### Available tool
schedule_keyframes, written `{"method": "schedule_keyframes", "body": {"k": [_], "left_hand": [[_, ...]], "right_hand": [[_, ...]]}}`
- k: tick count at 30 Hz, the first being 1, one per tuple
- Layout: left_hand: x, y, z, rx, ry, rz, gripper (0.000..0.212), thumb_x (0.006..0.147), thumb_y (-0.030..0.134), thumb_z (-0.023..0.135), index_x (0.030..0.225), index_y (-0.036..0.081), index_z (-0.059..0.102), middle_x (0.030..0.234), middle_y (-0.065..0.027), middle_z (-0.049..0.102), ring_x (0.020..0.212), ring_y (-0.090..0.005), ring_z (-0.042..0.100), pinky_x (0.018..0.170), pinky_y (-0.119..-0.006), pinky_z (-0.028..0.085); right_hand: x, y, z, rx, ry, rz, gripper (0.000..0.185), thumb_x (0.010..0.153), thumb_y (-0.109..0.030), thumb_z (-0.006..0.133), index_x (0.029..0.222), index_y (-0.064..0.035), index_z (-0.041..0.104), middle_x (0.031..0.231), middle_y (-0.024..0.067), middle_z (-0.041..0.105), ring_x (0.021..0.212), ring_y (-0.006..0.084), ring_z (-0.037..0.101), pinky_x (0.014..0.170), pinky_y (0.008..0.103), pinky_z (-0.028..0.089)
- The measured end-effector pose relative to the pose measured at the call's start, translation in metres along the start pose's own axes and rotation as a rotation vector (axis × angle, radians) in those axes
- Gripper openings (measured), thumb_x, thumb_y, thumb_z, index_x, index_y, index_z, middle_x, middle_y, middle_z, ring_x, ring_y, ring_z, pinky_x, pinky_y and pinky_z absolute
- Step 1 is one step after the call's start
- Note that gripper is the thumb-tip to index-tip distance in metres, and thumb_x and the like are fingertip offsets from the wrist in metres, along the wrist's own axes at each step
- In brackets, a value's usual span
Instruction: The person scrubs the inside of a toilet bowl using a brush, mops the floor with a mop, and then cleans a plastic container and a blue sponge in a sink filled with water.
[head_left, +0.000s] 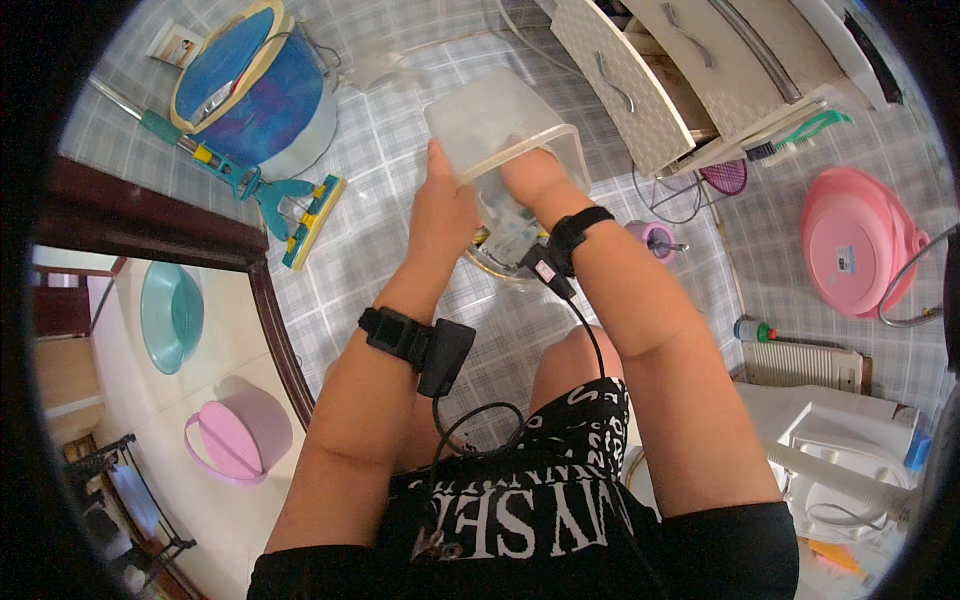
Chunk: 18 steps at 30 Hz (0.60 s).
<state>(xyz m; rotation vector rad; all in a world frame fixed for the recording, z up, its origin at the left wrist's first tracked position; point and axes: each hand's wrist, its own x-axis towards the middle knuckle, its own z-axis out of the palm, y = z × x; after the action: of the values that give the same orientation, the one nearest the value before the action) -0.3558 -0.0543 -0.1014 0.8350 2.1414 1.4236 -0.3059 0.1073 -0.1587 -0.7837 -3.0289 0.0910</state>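
Observation:
A translucent plastic container (499, 109) is tipped on its side in front of me, its open rim facing back towards my body. My left hand (442, 210) grips it by the near left side, thumb up along the wall. My right hand (534, 178) reaches in through the opening, and its fingers are partly hidden, so I cannot tell whether they hold anything. Below the container, on the tiled floor, sits a round vessel (491, 268) with a shiny yellowish rim, mostly covered by the container and my right wrist.
At the upper left stand a blue bucket (300, 112) and a sponge mop (281, 199). A cabinet with a drawer (607, 82) pulled out is at the upper right. Further right are a pink basin (847, 255) and a purple cup (652, 240). A pink bucket (262, 435) lies beyond the doorway (259, 300).

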Motion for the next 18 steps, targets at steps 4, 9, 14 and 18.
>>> {"method": "schedule_keyframes", "body": {"k": [4, 9, 14, 18], "left_hand": [[-0.006, 0.014, 0.001, -0.098, -0.03, -0.053, 0.068, 0.077, -0.003, 0.036, 0.14, -0.001, 0.009, 0.093, -0.0195, 0.06, 0.054, -0.019, 0.06, 0.052, -0.03, 0.051], [-0.002, 0.018, -0.001, -0.042, -0.008, -0.05, 0.069, 0.076, -0.004, 0.037, 0.14, -0.001, 0.01, 0.091, -0.0192, 0.06, 0.057, -0.0188, 0.061, 0.051, -0.029, 0.051], [0.0, 0.014, -0.002, -0.037, 0.037, 0.014, 0.07, 0.076, -0.004, 0.037, 0.14, -0.001, 0.01, 0.101, -0.0218, 0.058, 0.065, -0.0215, 0.063, 0.054, -0.029, 0.053], [0.003, 0.01, -0.003, -0.02, 0.065, 0.043, 0.07, 0.075, -0.004, 0.037, 0.14, 0.0, 0.01, 0.108, -0.0233, 0.055, 0.071, -0.0238, 0.063, 0.057, -0.029, 0.054]], "right_hand": [[-0.015, -0.008, -0.003, 0.024, -0.02, -0.161, 0.022, 0.078, -0.013, 0.051, 0.092, -0.005, 0.066, 0.105, 0.0125, 0.06, 0.09, 0.0297, 0.061, 0.074, 0.0398, 0.051], [-0.047, -0.016, -0.024, 0.053, -0.035, -0.232, 0.02, 0.079, -0.012, 0.051, 0.091, -0.0063, 0.066, 0.098, 0.0106, 0.058, 0.089, 0.0302, 0.061, 0.071, 0.0409, 0.051], [-0.073, -0.013, -0.04, 0.073, 0.019, -0.321, 0.021, 0.079, -0.01, 0.051, 0.095, -0.0076, 0.064, 0.096, 0.0099, 0.057, 0.084, 0.0304, 0.061, 0.069, 0.0409, 0.05], [-0.096, -0.011, -0.044, 0.214, 0.048, -0.274, 0.024, 0.077, -0.006, 0.052, 0.098, -0.0074, 0.063, 0.094, 0.0104, 0.056, 0.083, 0.0311, 0.059, 0.068, 0.0412, 0.049]]}}
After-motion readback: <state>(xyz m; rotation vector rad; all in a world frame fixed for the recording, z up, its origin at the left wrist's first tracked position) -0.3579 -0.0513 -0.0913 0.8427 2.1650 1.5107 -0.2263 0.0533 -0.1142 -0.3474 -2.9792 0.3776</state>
